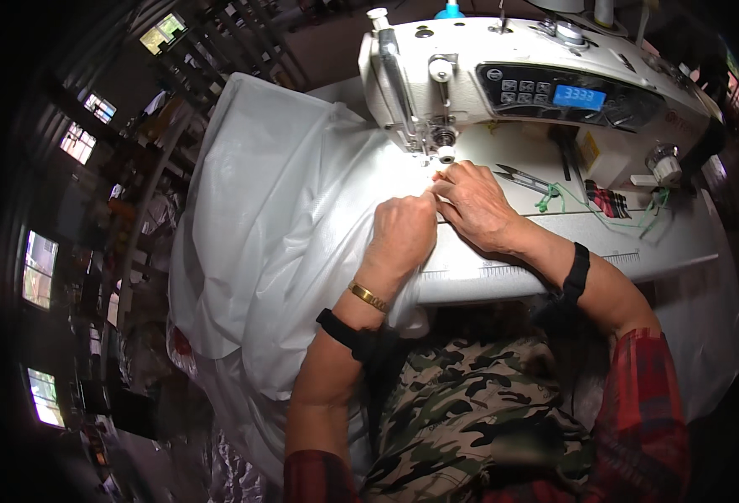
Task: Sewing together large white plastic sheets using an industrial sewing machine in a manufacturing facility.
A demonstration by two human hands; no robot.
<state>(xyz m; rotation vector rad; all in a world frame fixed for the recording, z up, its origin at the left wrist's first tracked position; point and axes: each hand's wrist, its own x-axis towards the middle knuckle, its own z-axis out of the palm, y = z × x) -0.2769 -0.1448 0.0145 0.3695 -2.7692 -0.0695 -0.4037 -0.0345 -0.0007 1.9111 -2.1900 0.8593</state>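
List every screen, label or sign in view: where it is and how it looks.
Screen: sewing machine's front, small glowing blue rectangle in a dark panel.
Button pad: left of the screen, small pale keys.
Yellow label: machine body below the panel, small rectangle.

— How's the light?

— Bright at the centre: the white fabric [294,193] and the sewing machine [537,75] catch most of it, with mild glare on the cloth. The blue display [579,97] glows.

— And the edges?

— Dark, nearly black, and strongly bent by the fisheye. Small windows [39,267] at left are blown out. The room there is perhaps slightly blurred.
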